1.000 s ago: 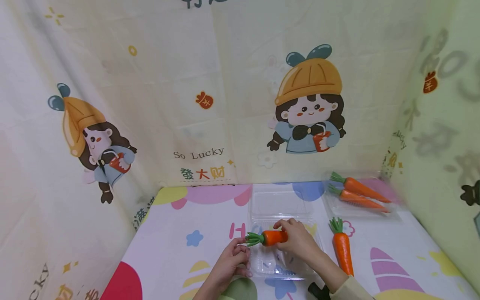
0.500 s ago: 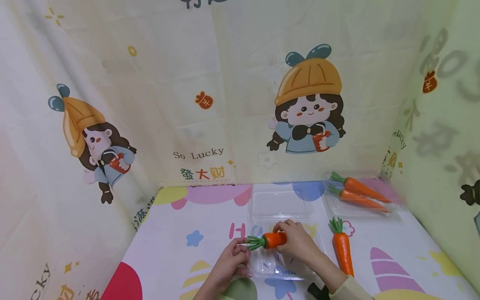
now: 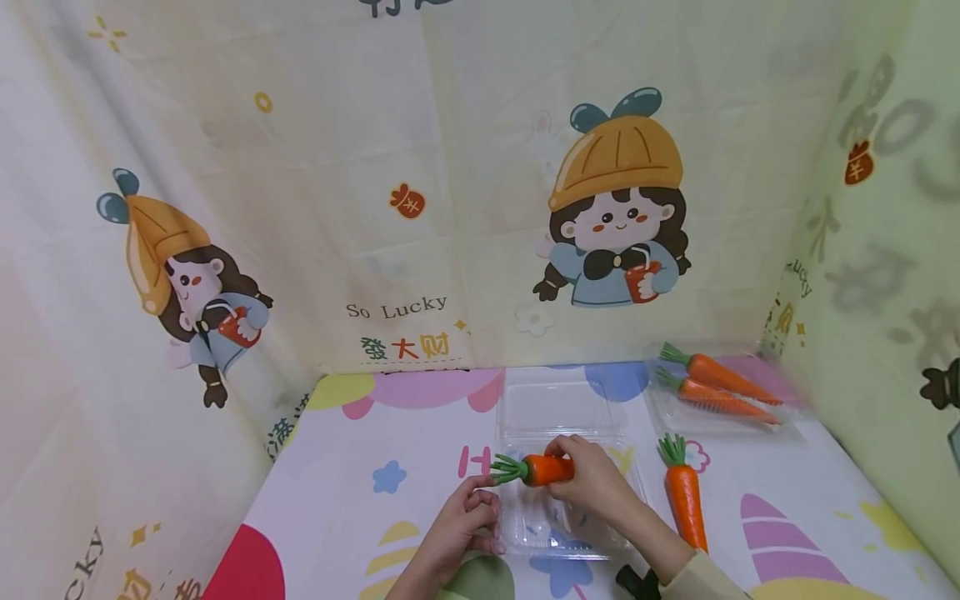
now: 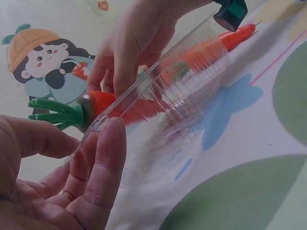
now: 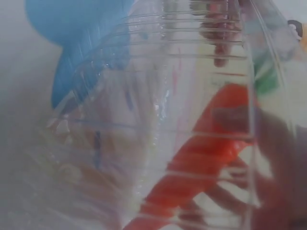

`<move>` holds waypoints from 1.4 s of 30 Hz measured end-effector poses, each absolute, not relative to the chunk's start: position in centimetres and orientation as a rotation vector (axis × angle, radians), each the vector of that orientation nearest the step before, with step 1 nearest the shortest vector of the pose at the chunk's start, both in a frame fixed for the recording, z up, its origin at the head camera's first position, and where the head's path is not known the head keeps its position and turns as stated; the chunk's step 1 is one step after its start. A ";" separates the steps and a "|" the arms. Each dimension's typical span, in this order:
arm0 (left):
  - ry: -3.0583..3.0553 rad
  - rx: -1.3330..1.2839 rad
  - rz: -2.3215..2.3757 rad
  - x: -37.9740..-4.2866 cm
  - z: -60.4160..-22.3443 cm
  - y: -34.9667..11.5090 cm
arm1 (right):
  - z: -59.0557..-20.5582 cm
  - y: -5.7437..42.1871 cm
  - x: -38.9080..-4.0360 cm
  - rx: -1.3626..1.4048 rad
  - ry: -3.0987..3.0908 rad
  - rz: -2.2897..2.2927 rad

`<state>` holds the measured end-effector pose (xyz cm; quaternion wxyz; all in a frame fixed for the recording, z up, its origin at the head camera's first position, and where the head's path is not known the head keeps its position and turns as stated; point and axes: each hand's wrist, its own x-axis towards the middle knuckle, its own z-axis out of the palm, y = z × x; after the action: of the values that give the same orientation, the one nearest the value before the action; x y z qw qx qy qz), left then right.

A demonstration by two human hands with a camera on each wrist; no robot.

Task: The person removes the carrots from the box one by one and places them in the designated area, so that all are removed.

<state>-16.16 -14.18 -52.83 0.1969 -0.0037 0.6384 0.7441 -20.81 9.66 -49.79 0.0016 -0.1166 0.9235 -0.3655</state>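
Note:
Pinched by its edge, a clear plastic clamshell box (image 3: 516,533) sits between the thumb and fingers of my left hand (image 3: 467,521). My right hand (image 3: 592,475) grips an orange toy carrot (image 3: 542,469) from above, over the box's base. The carrot lies sideways, its green top (image 4: 57,112) pointing left past the rim, just above the left fingertips. In the right wrist view the carrot's body (image 5: 192,158) shows through the ribbed plastic wall. The palm covers part of the carrot in the head view.
Another carrot (image 3: 684,500) lies on the patterned tablecloth right of the box, partly behind the right forearm. At the back right, a second clear box (image 3: 667,421) holds two carrots. The opened lid (image 3: 562,406) lies flat toward the printed back curtain (image 3: 480,250).
The right hand and its carrot dip slightly, then rise a little, with the green top shifting a bit left. My left hand stays at the box edge.

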 end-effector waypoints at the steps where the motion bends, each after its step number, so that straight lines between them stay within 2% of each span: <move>1: 1.786 -0.013 2.083 -16.2 -52.8 -14.2 | -49.8 9.7 -20.8 -0.359 2.895 -1.153; 30: 1.801 -0.028 2.067 -16.1 -52.7 -14.2 | -48.0 11.4 -21.1 -0.092 2.624 -1.565; 42: 1.798 -0.028 2.085 -15.9 -52.8 -14.1 | -47.5 12.2 -21.2 0.065 2.268 -1.828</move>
<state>-15.94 -14.08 -52.81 0.1927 -0.0099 0.6407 0.7431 -21.21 12.18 -47.54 0.1140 0.0222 0.7733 -0.6233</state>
